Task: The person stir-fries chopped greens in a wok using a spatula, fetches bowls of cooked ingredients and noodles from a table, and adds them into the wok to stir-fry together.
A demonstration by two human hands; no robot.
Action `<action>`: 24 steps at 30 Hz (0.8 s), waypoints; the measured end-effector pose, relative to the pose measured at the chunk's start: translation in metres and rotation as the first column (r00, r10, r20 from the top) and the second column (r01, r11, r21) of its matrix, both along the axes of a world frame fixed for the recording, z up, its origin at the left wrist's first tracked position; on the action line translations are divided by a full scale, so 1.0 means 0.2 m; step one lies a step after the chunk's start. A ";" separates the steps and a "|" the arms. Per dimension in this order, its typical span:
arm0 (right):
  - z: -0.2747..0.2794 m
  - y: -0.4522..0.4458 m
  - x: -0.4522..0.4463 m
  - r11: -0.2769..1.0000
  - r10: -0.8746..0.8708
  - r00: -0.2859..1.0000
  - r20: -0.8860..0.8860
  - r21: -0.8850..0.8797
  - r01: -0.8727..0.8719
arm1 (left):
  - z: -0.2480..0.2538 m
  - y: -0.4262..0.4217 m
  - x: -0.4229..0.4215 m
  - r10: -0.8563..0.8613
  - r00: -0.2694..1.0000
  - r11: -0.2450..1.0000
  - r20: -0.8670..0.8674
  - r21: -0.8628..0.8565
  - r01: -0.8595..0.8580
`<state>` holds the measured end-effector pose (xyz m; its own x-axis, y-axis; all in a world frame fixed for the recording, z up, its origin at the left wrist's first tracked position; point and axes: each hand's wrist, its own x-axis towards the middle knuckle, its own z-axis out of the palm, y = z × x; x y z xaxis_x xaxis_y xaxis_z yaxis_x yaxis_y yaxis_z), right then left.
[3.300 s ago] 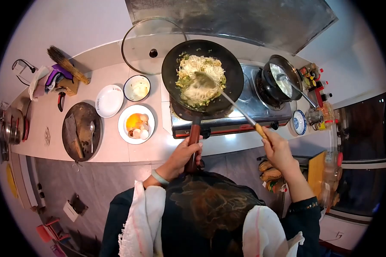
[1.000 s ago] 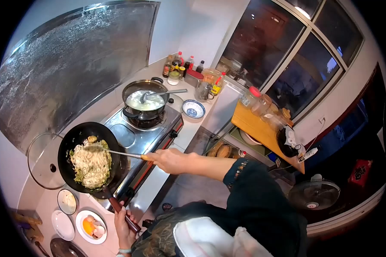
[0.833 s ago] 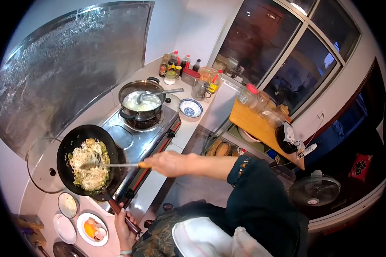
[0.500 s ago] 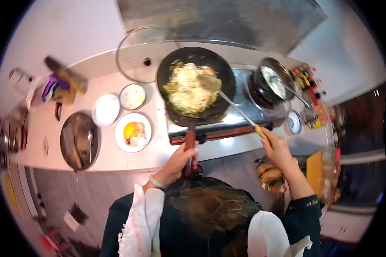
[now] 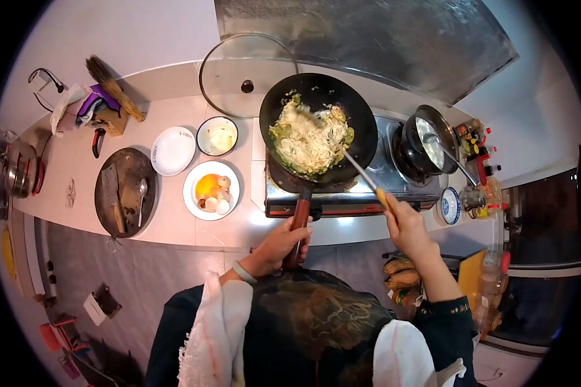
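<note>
My left hand (image 5: 284, 244) is closed around the reddish-brown handle of a black wok (image 5: 361, 129) on the gas stove. Pale noodles (image 5: 310, 138) with green pieces lie heaped in the wok. My right hand (image 5: 407, 226) grips the yellowish wooden handle of a spatula (image 5: 365, 173). The spatula's metal shaft slants into the noodles, and its head is buried in the food. Left of the wok, on the counter, a white plate (image 5: 192, 205) holds eggshells (image 5: 216, 193) and something orange-yellow.
A glass lid (image 5: 229, 71) leans against the wall behind. A second pan (image 5: 442, 113) with whitish contents and a ladle (image 5: 455, 158) sits on the right burner. At left are a white bowl (image 5: 173, 151), an enamel bowl (image 5: 217, 136) and a round board (image 5: 128, 184) bearing a cleaver (image 5: 110, 187).
The spatula's head, visible on top of the noodles before, is now hidden among them, and the noodles are rearranged. My view has shifted, so the counter appears moved. Both hands keep their grips.
</note>
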<state>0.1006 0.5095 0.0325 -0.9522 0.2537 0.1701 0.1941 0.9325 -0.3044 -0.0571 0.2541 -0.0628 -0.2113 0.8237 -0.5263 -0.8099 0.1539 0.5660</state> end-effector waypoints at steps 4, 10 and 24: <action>0.03 -0.03 0.10 0.997 0.032 0.999 0.011 0.077 -0.033 | 0.02 0.01 0.01 -0.002 1.000 1.000 -0.006 -0.006 0.002; 0.00 0.04 0.08 0.998 -0.052 0.995 -0.082 -0.026 0.050 | 0.01 -0.01 0.00 -0.027 0.999 0.999 -0.028 -0.018 0.027; -0.06 -0.09 0.01 0.991 -0.104 0.993 -0.047 -0.089 0.100 | -0.01 0.00 0.01 -0.004 0.999 1.000 -0.040 0.023 0.005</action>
<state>0.1029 0.4920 0.0208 -0.9111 0.3651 0.1912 0.2690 0.8783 -0.3953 -0.0557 0.2551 -0.0657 -0.2284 0.8362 -0.4986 -0.7858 0.1440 0.6014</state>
